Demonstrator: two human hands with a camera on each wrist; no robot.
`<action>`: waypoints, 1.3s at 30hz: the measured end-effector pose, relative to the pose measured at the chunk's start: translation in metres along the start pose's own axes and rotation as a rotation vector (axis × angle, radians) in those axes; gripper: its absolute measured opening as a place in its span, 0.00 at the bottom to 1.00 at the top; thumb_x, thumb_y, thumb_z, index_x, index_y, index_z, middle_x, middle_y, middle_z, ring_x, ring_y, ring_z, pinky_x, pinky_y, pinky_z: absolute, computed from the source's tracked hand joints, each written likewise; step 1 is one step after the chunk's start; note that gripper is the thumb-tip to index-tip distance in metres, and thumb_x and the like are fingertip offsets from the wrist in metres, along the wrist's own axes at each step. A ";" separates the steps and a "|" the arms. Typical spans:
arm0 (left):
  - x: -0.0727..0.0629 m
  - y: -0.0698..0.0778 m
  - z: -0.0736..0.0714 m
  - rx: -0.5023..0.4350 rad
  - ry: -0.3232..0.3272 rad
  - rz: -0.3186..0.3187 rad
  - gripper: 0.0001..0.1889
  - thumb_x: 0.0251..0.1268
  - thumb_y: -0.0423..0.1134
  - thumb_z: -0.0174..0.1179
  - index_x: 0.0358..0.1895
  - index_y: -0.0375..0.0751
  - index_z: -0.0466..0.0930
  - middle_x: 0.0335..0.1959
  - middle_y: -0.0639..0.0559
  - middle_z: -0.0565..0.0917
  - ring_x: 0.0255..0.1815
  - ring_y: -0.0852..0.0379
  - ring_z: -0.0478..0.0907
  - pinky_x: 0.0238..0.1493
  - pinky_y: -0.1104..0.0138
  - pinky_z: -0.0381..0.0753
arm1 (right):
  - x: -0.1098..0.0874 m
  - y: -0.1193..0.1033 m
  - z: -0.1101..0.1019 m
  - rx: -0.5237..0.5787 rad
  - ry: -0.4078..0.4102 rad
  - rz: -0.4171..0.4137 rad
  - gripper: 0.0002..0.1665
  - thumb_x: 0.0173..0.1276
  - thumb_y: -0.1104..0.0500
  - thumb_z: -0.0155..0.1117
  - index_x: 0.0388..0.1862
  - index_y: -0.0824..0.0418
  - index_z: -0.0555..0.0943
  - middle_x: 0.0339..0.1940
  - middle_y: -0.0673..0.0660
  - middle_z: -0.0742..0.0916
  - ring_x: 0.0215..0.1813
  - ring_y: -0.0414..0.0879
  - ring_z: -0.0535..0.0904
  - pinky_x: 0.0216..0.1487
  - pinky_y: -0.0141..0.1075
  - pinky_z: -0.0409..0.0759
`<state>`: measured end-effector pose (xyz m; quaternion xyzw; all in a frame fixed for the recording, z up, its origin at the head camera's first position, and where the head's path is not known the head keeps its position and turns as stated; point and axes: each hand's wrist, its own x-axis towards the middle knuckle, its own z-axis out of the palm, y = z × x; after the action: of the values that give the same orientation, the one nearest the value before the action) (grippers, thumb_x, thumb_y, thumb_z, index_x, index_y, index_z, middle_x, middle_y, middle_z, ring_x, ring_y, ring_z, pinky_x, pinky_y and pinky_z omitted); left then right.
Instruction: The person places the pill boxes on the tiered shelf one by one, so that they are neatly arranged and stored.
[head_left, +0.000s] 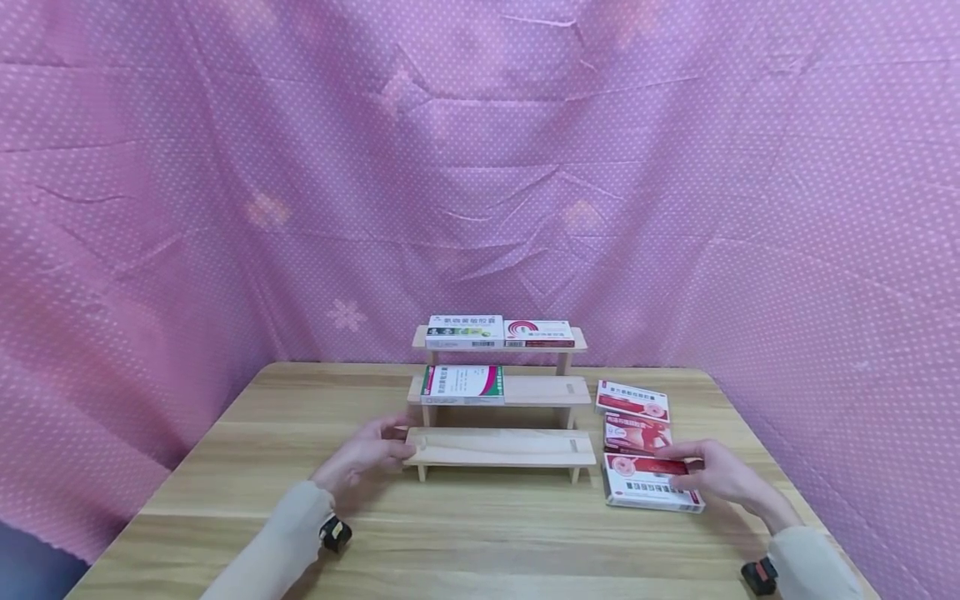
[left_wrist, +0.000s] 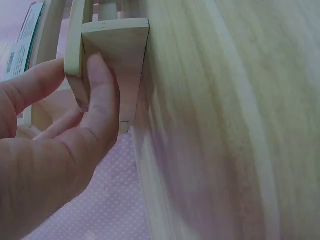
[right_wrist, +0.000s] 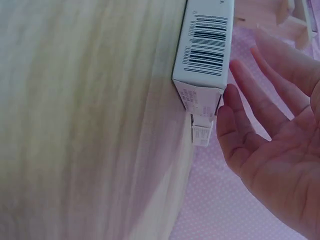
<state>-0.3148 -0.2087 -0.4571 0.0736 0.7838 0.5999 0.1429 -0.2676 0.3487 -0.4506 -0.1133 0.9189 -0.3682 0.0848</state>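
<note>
A three-tier wooden display stand (head_left: 501, 447) stands on the table. My left hand (head_left: 369, 452) pinches the left end of its lowest tier, with a finger and thumb on either side of the board (left_wrist: 115, 32) in the left wrist view. On the right, my right hand (head_left: 722, 473) hovers over the nearest medicine box (head_left: 651, 493), white and red, fingers loosely extended and their tips at its upper right part. Whether they touch it I cannot tell. The right wrist view shows that box's barcode side (right_wrist: 205, 42) beside the fingers. Behind it lie a red medicine box (head_left: 636, 432) and another white-and-red box (head_left: 632, 402).
The top tier carries a white-and-green medicine box (head_left: 465, 330) and a white-and-red one (head_left: 538, 332). A white, green and magenta box (head_left: 462, 382) lies on the left of the middle tier. Pink dotted cloth (head_left: 480, 167) hangs behind the wooden table (head_left: 480, 542).
</note>
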 end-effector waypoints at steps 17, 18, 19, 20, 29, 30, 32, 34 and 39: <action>0.002 0.001 0.002 0.026 -0.002 0.003 0.34 0.58 0.28 0.63 0.69 0.28 0.63 0.47 0.38 0.76 0.40 0.54 0.78 0.47 0.64 0.85 | -0.001 0.004 0.001 -0.057 -0.048 -0.033 0.25 0.54 0.59 0.75 0.54 0.54 0.84 0.66 0.69 0.77 0.68 0.74 0.65 0.60 0.71 0.67; 0.002 0.001 0.002 0.026 -0.001 0.003 0.34 0.58 0.28 0.63 0.69 0.28 0.63 0.47 0.38 0.76 0.40 0.54 0.78 0.47 0.64 0.85 | -0.002 0.004 0.001 -0.058 -0.049 -0.026 0.25 0.54 0.58 0.75 0.54 0.53 0.84 0.66 0.69 0.76 0.68 0.74 0.64 0.60 0.72 0.65; 0.002 0.001 0.003 0.028 0.002 0.004 0.34 0.58 0.28 0.63 0.69 0.28 0.64 0.47 0.39 0.76 0.40 0.54 0.78 0.47 0.64 0.85 | -0.002 0.005 0.002 -0.055 -0.051 -0.019 0.26 0.54 0.57 0.75 0.54 0.52 0.84 0.66 0.69 0.76 0.69 0.75 0.63 0.61 0.73 0.64; 0.002 0.001 0.003 0.034 0.003 0.005 0.34 0.58 0.28 0.63 0.69 0.28 0.64 0.47 0.39 0.76 0.40 0.54 0.78 0.46 0.65 0.85 | -0.003 0.006 0.002 -0.052 -0.057 -0.015 0.26 0.54 0.56 0.75 0.54 0.52 0.84 0.67 0.69 0.76 0.69 0.75 0.62 0.62 0.73 0.63; 0.001 0.000 0.002 0.029 -0.012 0.016 0.34 0.58 0.28 0.63 0.70 0.28 0.63 0.47 0.39 0.76 0.41 0.53 0.78 0.49 0.63 0.85 | -0.010 0.006 0.005 -0.068 -0.136 -0.076 0.42 0.46 0.52 0.79 0.63 0.48 0.75 0.70 0.71 0.70 0.70 0.74 0.61 0.63 0.75 0.58; 0.001 0.000 0.003 0.030 -0.012 0.015 0.34 0.59 0.28 0.63 0.70 0.28 0.63 0.47 0.38 0.76 0.41 0.53 0.78 0.49 0.62 0.85 | -0.011 0.005 0.006 -0.069 -0.151 -0.096 0.44 0.45 0.53 0.80 0.64 0.48 0.74 0.71 0.72 0.69 0.70 0.75 0.60 0.63 0.76 0.57; 0.001 0.001 0.002 0.039 -0.007 0.013 0.34 0.59 0.29 0.63 0.69 0.29 0.63 0.47 0.38 0.76 0.42 0.52 0.78 0.49 0.61 0.85 | -0.012 0.002 0.007 -0.076 -0.174 -0.141 0.47 0.43 0.54 0.80 0.65 0.50 0.71 0.70 0.74 0.68 0.70 0.74 0.60 0.63 0.76 0.57; 0.001 0.001 0.002 0.048 -0.003 0.012 0.34 0.58 0.29 0.63 0.69 0.29 0.64 0.47 0.38 0.76 0.42 0.51 0.78 0.49 0.60 0.85 | -0.011 -0.001 0.008 -0.085 -0.186 -0.188 0.48 0.42 0.57 0.80 0.65 0.51 0.70 0.70 0.73 0.69 0.69 0.72 0.61 0.64 0.74 0.57; 0.001 0.001 0.002 0.055 -0.008 0.015 0.34 0.58 0.30 0.64 0.69 0.30 0.64 0.47 0.38 0.76 0.42 0.51 0.78 0.49 0.60 0.85 | -0.011 -0.005 0.011 -0.126 -0.148 -0.182 0.48 0.40 0.61 0.79 0.65 0.50 0.71 0.69 0.72 0.70 0.68 0.71 0.63 0.62 0.74 0.62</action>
<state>-0.3155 -0.2062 -0.4568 0.0858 0.7989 0.5788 0.1393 -0.2538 0.3409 -0.4541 -0.2281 0.9174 -0.3067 0.1112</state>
